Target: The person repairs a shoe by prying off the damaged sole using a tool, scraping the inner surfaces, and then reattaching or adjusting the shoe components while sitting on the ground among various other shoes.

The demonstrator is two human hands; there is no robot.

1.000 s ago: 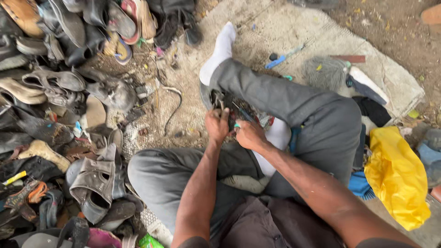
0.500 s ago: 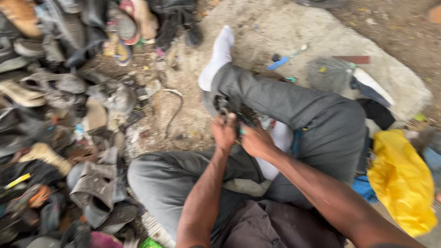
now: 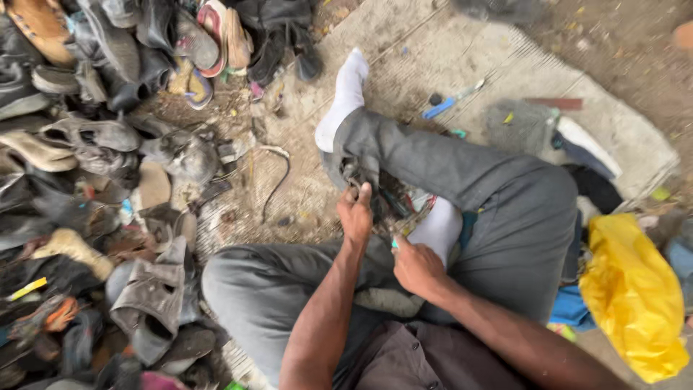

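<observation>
I sit cross-legged on the ground in grey trousers [image 3: 520, 217] and white socks. A dark worn shoe [image 3: 377, 189] is wedged between my legs. My left hand [image 3: 356, 214] grips its near edge, thumb pointing up. My right hand [image 3: 415, 267] is closed a little nearer my body, beside my white-socked foot [image 3: 439, 227]. A small greenish tip [image 3: 395, 243] sticks out of the fist, seemingly a small tool. Most of the shoe is hidden by my leg and hands.
A large pile of old shoes and sandals [image 3: 94, 180] fills the left side. A black cord [image 3: 278, 180] lies on the dirt. A blue-handled tool [image 3: 446, 105] rests on the concrete slab [image 3: 433, 50]. At the right lies a yellow bag [image 3: 635, 296].
My right hand has drawn back from the shoe toward my body, so the two hands are now apart. The left hand stays on the shoe. The view shifted slightly.
</observation>
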